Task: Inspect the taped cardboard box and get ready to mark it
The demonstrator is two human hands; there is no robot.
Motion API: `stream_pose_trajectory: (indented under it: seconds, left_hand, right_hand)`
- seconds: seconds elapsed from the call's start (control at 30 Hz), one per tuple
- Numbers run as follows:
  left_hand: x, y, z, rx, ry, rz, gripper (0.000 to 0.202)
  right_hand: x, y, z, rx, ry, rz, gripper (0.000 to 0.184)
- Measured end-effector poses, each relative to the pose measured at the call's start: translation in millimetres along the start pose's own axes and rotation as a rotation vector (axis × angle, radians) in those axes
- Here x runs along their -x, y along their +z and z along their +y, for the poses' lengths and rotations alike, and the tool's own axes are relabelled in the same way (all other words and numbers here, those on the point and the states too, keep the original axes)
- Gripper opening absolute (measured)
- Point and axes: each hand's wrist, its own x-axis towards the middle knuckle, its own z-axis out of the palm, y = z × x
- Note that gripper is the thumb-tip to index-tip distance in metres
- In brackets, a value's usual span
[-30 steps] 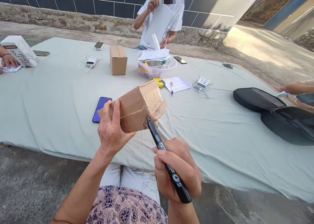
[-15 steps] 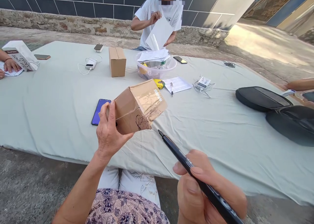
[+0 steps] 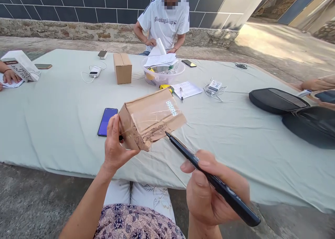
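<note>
My left hand [image 3: 115,144] grips the left end of a brown cardboard box [image 3: 149,109], held tilted above the table. Clear tape and a dotted blue-and-white strip show on the box's upper face, with dark scribbled lines along its lower edge and corner. A black marker [image 3: 209,176] is pinched in my right hand [image 3: 214,186]; its bare tip is at the box's lower right edge, though I cannot tell whether it touches. Partly behind my left hand, a small black thing, perhaps the marker's cap, shows by the palm. A phone with a blue screen [image 3: 106,122] lies just behind that hand.
The cloth-covered table [image 3: 52,127] carries a second cardboard box [image 3: 123,69], a plastic basket [image 3: 157,79] with papers, a yellow tape measure [image 3: 165,87], a sheet with a pen [image 3: 181,94], power banks and a black case [image 3: 280,101]. Other people sit across and at both sides.
The box has turned, showing more of its taped face. The marker's tip has come up to the box's edge. Across the table, the person's raised white sheet has been lowered toward the basket.
</note>
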Motion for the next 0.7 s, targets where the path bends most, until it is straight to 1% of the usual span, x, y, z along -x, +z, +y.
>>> stream_pose_trajectory:
  seconds: [0.07, 0.13, 0.2, 0.23, 0.3, 0.33, 0.37, 0.4, 0.43, 0.47, 0.53, 0.6, 0.7]
  left_hand:
    - [1, 3.6, -7, 0.167, -0.173, -0.057, 0.124]
    - [-2, 9.2, -15, 0.362, -0.329, -0.117, 0.119]
    - [-9, 16.4, -23, 0.554, -0.419, -0.176, 0.112]
    - [-15, 20.4, -27, 0.627, -0.441, -0.206, 0.108]
    - [-29, 28.4, -35, 0.693, -0.455, -0.247, 0.104]
    - [-37, 32.2, -39, 0.69, -0.45, -0.258, 0.104]
    - [-45, 35.8, -42, 0.678, -0.443, -0.262, 0.104]
    - [-52, 39.1, -45, 0.664, -0.433, -0.27, 0.105]
    - [-58, 42.0, -48, 0.658, -0.423, -0.281, 0.105]
    - [-63, 44.5, -51, 0.659, -0.413, -0.296, 0.106]
    - [-67, 47.9, -54, 0.681, -0.398, -0.344, 0.108]
    - [-66, 49.4, -57, 0.699, -0.396, -0.406, 0.108]
    - [-61, 48.7, -60, 0.672, -0.408, -0.468, 0.11]
  right_hand:
    - [2, -2, -1, -0.081, -0.021, 0.08, 0.02]
    - [5, -1, -1, -0.144, -0.038, 0.099, 0.021]
    - [11, 0, 7, -0.129, -0.062, 0.1, 0.024]
    - [14, 1, 14, -0.083, -0.067, 0.105, 0.025]
    - [23, 1, 40, 0.083, -0.035, 0.12, 0.025]
    - [27, 0, 58, 0.201, 0.042, 0.101, 0.023]
    - [31, -2, 77, 0.334, 0.128, 0.054, 0.018]
    - [35, -5, 98, 0.478, 0.242, -0.04, 0.016]
    - [39, -8, 119, 0.605, 0.349, -0.147, 0.02]
    - [42, -12, 138, 0.651, 0.399, -0.19, 0.027]
    - [49, -21, 170, 0.699, 0.452, -0.262, 0.032]
    - [58, -27, 189, 0.752, 0.497, -0.328, 0.031]
    - [74, -32, 199, 0.823, 0.544, -0.392, 0.03]
